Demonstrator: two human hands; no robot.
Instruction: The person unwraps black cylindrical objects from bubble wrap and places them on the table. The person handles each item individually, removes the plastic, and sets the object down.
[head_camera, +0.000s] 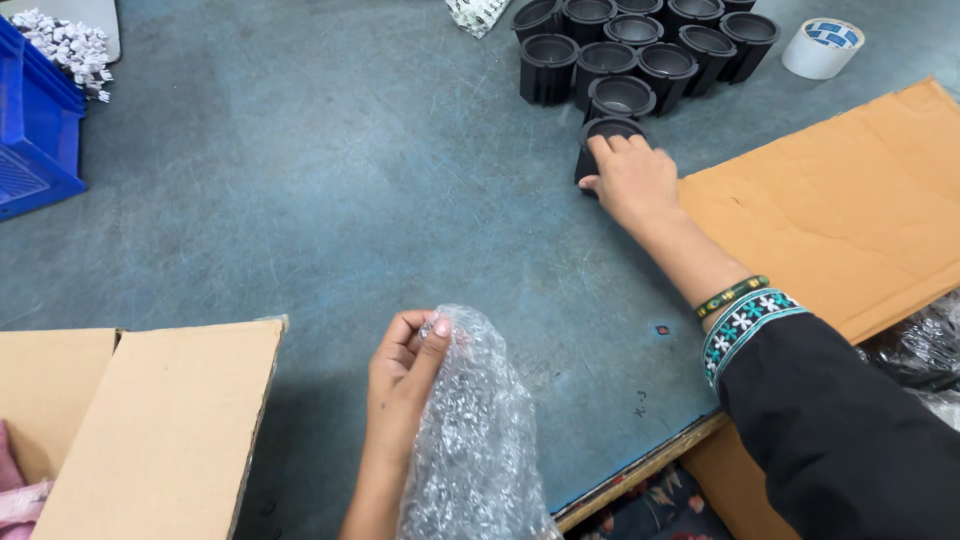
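Here, nearest me, my left hand (400, 375) pinches the top of a bubble wrap bag (475, 430), which lies with its long axis running toward me. To its left sits an open carton (165, 430), pink cloth showing inside. Farther out, my right hand (630, 175) clamps over the nearest black cup (598, 130), standing upright. Just beyond it cluster more cups (630, 45), then a tape roll (822, 47).

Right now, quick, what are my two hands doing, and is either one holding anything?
Left hand: closed, pinching the bubble wrap.
Right hand: fingers curled over a black cup at the edge of the cluster; a full grip cannot be told.
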